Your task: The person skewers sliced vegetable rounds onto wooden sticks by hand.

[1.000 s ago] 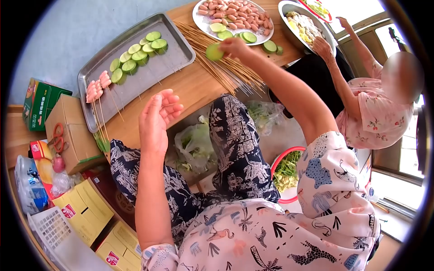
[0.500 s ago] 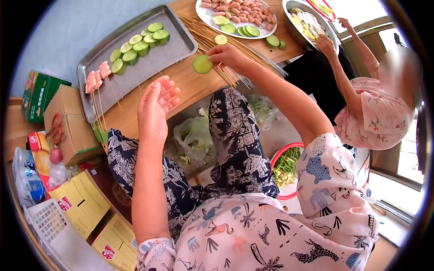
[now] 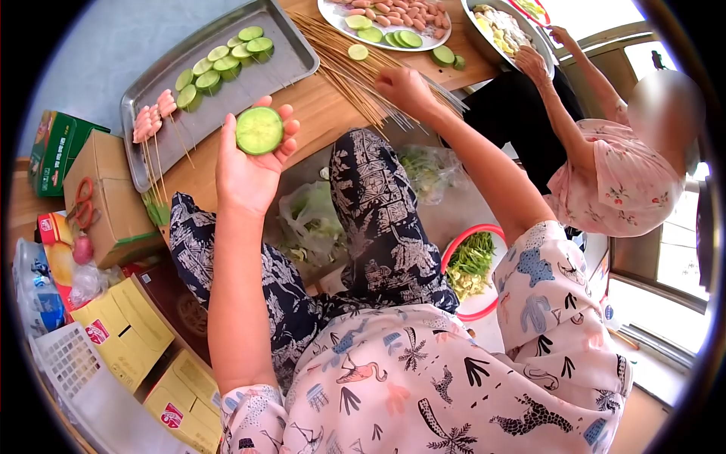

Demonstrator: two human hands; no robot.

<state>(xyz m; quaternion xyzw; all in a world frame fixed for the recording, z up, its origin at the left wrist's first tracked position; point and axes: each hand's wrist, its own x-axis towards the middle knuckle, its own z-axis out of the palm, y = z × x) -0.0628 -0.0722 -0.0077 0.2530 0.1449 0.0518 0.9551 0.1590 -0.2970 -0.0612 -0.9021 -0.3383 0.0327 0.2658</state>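
Note:
My left hand (image 3: 253, 170) is turned palm up, with a round green-skinned vegetable slice (image 3: 259, 130) lying on the palm and the fingers curled along its edge. My right hand (image 3: 406, 89) is above the loose bamboo skewers (image 3: 344, 57), fingers bent and closed. Whether a skewer is between those fingertips is hidden. Beyond my left hand, a metal tray (image 3: 283, 57) bears skewered green slices (image 3: 226, 63) in two rows and skewered pink sausages (image 3: 142, 125). One smaller slice (image 3: 358, 52) rests on the skewers.
A white plate (image 3: 333, 17) of small sausages and slices stands at the back, beside cut vegetable pieces (image 3: 442, 55). On the right, another person (image 3: 620, 178) works over a metal bowl (image 3: 552, 64). Left are a cardboard box (image 3: 113, 185) and red-handled scissors (image 3: 84, 203). Bagged greens (image 3: 314, 219) lie below.
The green slice has passed from my right hand to my left palm. My right hand has moved right, over the skewers. The camera view has shifted slightly.

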